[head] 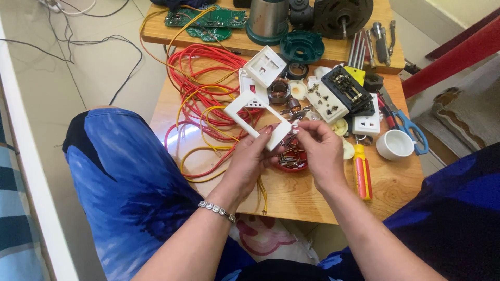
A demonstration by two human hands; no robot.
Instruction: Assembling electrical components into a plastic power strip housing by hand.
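Both of our hands grip a white plastic switch-plate frame point(259, 115): left hand point(249, 158) pinching its near corner, right hand point(320, 151) closed on the same end, perhaps on a small part too. We hold it just above a red dish of metal bits point(291, 158). Beyond the dish lie loose socket modules point(328, 101); the frame's opening is empty, so fitting seems barely begun.

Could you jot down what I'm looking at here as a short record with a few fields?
Place: low wooden table
Left hand: holds a white plastic frame
Right hand: fingertips at the frame's corner
Under the hands: red dish of small metal parts
Left side: red and yellow wires
Right side: white cup, scissors, screwdriver
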